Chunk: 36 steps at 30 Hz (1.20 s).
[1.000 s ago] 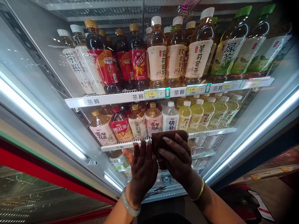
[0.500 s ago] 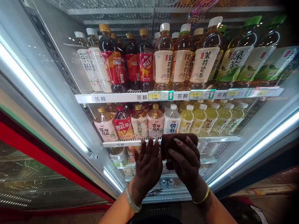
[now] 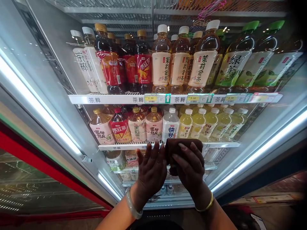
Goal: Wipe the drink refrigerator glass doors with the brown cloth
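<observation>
My right hand (image 3: 190, 166) is wrapped round a folded dark brown cloth (image 3: 177, 145), held up in front of the lit drinks fridge. Beside it, my left hand (image 3: 152, 167) is raised with its fingers stretched and spread, its fingertips close to the cloth's left edge. I cannot tell whether the left hand touches the cloth. Reflections suggest a glass pane (image 3: 208, 12) between my hands and the bottles. Past my fingertips stand a white-capped bottle with a blue-lettered label (image 3: 170, 126) and a pink-labelled bottle (image 3: 153, 126).
Rows of tea bottles fill the upper shelf (image 3: 124, 99) and the one below it (image 3: 134, 146). Bright light strips run down the left (image 3: 40, 105) and right (image 3: 259, 156) sides. A red frame (image 3: 48, 163) slants along the lower left. A phone-like object (image 3: 259, 221) shows at bottom right.
The shelves and bottles have shifted slightly left in view. My hands keep nearly the same pose, the right still gripping the cloth.
</observation>
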Tool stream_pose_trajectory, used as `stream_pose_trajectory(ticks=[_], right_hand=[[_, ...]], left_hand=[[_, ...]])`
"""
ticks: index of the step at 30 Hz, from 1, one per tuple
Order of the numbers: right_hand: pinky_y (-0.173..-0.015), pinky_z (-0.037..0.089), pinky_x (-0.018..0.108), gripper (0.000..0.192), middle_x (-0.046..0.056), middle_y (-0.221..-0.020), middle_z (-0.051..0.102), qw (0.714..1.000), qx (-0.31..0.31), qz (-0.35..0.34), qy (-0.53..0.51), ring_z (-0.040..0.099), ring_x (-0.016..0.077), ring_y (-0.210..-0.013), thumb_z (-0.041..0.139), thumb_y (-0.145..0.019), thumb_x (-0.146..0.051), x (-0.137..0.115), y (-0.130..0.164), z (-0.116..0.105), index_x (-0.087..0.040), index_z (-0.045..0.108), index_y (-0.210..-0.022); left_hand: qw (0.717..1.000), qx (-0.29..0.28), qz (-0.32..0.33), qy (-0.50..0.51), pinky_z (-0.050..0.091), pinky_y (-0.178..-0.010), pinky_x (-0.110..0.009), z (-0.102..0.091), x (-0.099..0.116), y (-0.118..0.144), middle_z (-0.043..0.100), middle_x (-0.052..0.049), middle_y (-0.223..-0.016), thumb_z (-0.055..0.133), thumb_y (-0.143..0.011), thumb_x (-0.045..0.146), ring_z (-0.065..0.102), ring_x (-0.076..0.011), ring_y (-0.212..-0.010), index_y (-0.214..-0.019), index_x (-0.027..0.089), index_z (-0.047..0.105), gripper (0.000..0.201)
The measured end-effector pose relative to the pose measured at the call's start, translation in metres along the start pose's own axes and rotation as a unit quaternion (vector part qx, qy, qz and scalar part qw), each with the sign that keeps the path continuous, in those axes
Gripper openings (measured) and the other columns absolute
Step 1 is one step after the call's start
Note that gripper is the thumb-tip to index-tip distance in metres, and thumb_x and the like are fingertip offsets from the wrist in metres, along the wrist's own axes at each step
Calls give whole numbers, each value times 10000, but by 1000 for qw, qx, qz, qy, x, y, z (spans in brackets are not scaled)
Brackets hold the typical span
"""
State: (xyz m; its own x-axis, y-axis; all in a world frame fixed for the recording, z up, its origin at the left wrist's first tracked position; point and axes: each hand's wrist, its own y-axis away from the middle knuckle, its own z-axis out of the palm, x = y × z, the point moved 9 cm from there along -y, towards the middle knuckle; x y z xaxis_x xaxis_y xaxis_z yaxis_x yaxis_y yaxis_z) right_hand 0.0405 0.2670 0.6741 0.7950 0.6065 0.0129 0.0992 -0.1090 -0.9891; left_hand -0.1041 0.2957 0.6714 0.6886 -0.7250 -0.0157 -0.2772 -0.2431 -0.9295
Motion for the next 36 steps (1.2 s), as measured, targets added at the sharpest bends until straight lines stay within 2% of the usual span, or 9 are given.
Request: stream_pose_trajectory(ticks=[4,8,10,14,20,24,28,32,36], right_hand=[[-1305,401,432,280,23,-1560,574,1000,15,5,-9,436,242,-1534,656,-955,-90,1,-10,-1,-220,745,-1186],[-1293,412,410,275,31,-1499,628,1000,-2,-2,-9,459,216,-1517,641,-971,-99,-1,5,3,-239,751,-1181],[-1284,421,408,269,27,-1473,648,1000,-13,-3,-9,458,206,-1517,622,-989,-115,2,14,1,-252,749,-1182],[-1293,404,424,255,16,-1510,617,1000,0,5,-5,451,226,-1522,620,-992,-125,17,14,-14,-245,751,-1174],[-1301,398,425,263,27,-1535,594,999,25,5,-26,464,246,-1513,645,-968,-97,22,-5,-19,-218,752,-1175],[-1295,403,432,277,40,-1476,640,999,-2,-12,-30,435,237,-1536,620,-994,-123,21,11,-14,-233,737,-1219],[-1279,425,435,269,35,-1412,682,1000,-10,-13,-27,463,232,-1517,613,-1001,-140,32,23,-23,-251,741,-1210],[-1302,389,461,254,28,-1456,654,1000,17,-5,-19,444,246,-1532,637,-978,-122,46,8,-40,-249,751,-1165],[-1285,417,479,262,37,-1449,656,1000,22,-11,-17,432,254,-1540,645,-979,-150,46,-6,-40,-265,740,-1194]], left_hand=[[1000,-2,-13,-1,-2,-1360,-472,5,1,-2,175,-59,-1748,527,-978,91,110,-219,-1646,-1666,148,227,753],[1000,7,-11,-7,149,-1355,-489,9,3,-1,149,-89,-1752,503,-998,104,121,-262,-1642,-1675,136,184,748],[1000,10,-14,-15,172,-1351,-499,12,5,-1,131,-100,-1754,498,-999,94,112,-272,-1642,-1675,130,170,753],[999,10,-24,-38,105,-1356,-522,17,11,-3,116,-125,-1752,529,-991,96,102,-280,-1643,-1670,108,177,764],[999,15,-3,-43,157,-1357,-451,21,29,-10,114,-74,-1759,475,-1015,114,100,-244,-1644,-1673,114,154,732],[998,-5,-15,-60,18,-1357,-486,27,32,-10,65,-65,-1765,429,-1043,155,54,-253,-1649,-1673,107,136,696],[997,-4,-18,-79,-43,-1337,-551,29,39,-9,50,-72,-1760,467,-1002,77,43,-264,-1650,-1673,122,133,751],[996,-6,-25,-88,-30,-1339,-560,31,49,-13,83,-78,-1750,509,-990,78,60,-249,-1649,-1674,144,145,778],[996,-8,-14,-83,-1,-1345,-547,36,58,-21,111,-95,-1739,494,-1013,135,55,-249,-1648,-1672,123,150,743]])
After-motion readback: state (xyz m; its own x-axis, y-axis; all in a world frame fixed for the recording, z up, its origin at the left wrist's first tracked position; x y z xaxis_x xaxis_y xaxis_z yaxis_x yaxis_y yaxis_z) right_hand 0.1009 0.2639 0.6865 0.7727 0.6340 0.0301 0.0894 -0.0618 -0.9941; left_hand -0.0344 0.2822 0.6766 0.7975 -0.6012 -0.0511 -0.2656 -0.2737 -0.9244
